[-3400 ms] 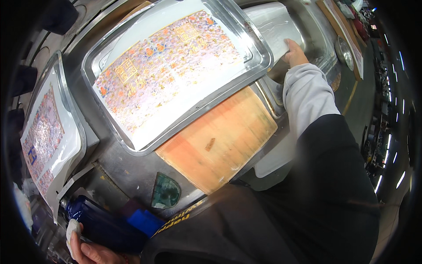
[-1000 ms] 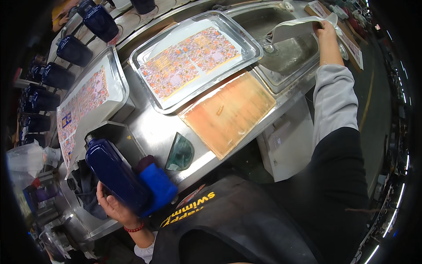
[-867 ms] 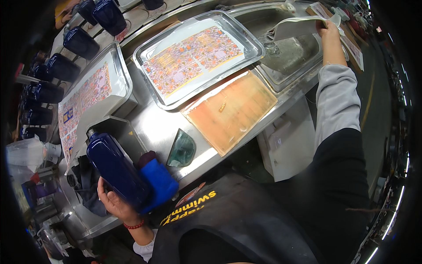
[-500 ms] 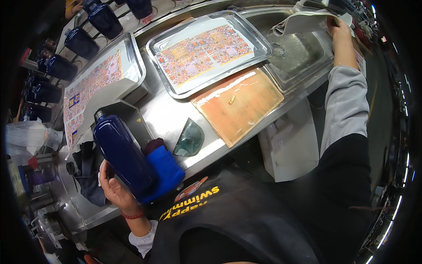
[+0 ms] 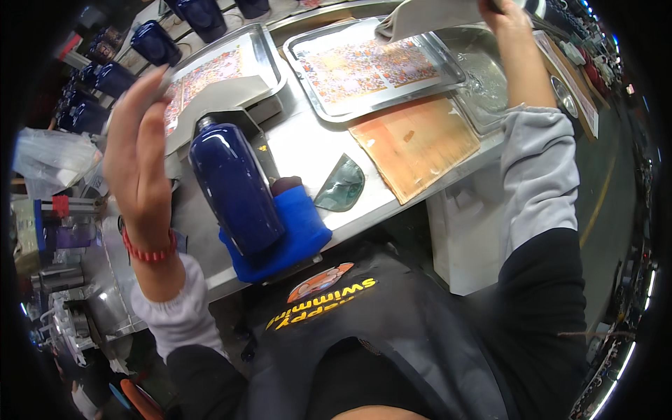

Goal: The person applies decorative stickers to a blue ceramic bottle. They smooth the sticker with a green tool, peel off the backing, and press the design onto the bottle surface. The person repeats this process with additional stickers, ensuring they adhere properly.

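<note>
My right hand [image 5: 507, 19], partly cut off by the upper edge, grips a limp white sheet [image 5: 430, 17]. This sheet hangs over the far rim of a metal tray [image 5: 322, 110] that holds a flower-patterned printed sheet [image 5: 371, 66]. My left hand [image 5: 143, 150] is raised, its fingers stretched and slightly blurred, with nothing seen in it. Beside it a glossy dark blue bottle [image 5: 234, 185] lies tilted, its base on a folded blue cloth [image 5: 308, 217] and its neck by a grey angular stand [image 5: 262, 108].
A second tray [image 5: 276, 59] with patterned sheets is behind the stand. An orange-brown board [image 5: 420, 143] and a dark glassy plate [image 5: 341, 183] lie on the metal counter. A wet sink [image 5: 479, 70] is at the right. Several blue bottles [image 5: 154, 43] stand far left.
My left hand has left the bottle's lower side and risen to the far left. My right hand has carried the white sheet from over the sink leftward to the tray. The view has shifted.
</note>
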A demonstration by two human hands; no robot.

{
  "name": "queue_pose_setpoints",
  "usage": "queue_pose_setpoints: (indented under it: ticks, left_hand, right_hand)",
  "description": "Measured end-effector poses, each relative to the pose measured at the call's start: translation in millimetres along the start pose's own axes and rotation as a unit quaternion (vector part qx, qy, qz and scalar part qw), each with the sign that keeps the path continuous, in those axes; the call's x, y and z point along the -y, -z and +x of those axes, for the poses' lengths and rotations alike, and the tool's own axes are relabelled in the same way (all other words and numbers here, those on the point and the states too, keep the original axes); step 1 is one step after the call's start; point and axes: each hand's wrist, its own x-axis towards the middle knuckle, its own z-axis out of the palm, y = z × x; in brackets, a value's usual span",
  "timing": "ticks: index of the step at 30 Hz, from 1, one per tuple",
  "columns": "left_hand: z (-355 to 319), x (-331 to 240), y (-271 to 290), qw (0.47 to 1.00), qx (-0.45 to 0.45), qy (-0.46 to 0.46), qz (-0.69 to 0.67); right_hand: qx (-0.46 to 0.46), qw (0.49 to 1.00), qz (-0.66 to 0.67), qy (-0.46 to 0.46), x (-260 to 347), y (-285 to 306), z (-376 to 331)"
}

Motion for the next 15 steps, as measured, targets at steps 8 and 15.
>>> queue_pose_setpoints:
  ticks: [8,15]
  left_hand:
    - [110,5,-96,0.974,0.226,-0.017,0.003]
    - [138,-2,-182,0.92,0.391,0.025,0.0]
  right_hand:
    - [-0.065,0.995,0.056,-0.058,-124,48,-8]
    - [-0.15,0.98,-0.125,-0.025,-181,74,-76]
